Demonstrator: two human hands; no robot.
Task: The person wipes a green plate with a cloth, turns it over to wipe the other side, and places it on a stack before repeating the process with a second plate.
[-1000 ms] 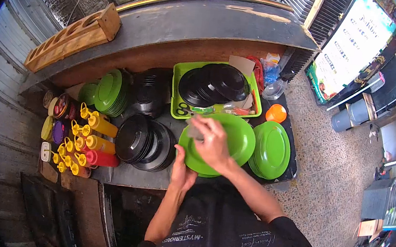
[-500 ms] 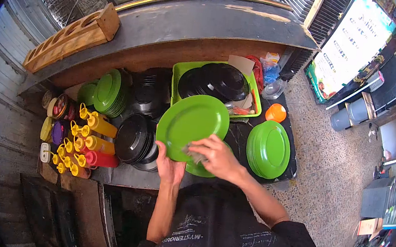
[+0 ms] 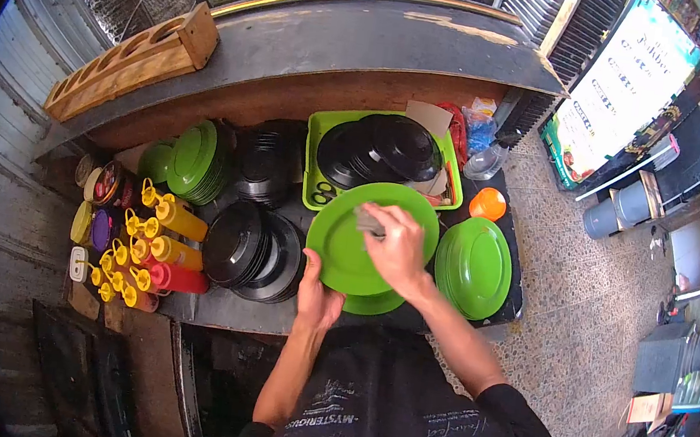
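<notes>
Plate, green; cloth, grey.
Left hand: fingers clamped on plate; right hand: fingers pinching cloth. Even strokes advisable.

To your left rises a wall of grey corrugated metal, bowed by the wide lens. Before you, a black counter meets a brown back panel, and above that runs a dark ledge, its surface scuffed to pale wood toward the right. Slatted panels stand past that end. On your right spreads a pebbled floor, with a bright white signboard standing on it (you'll find most of its lettering too blurred to read). Below the counter, your lower left is in shadow.
</notes>
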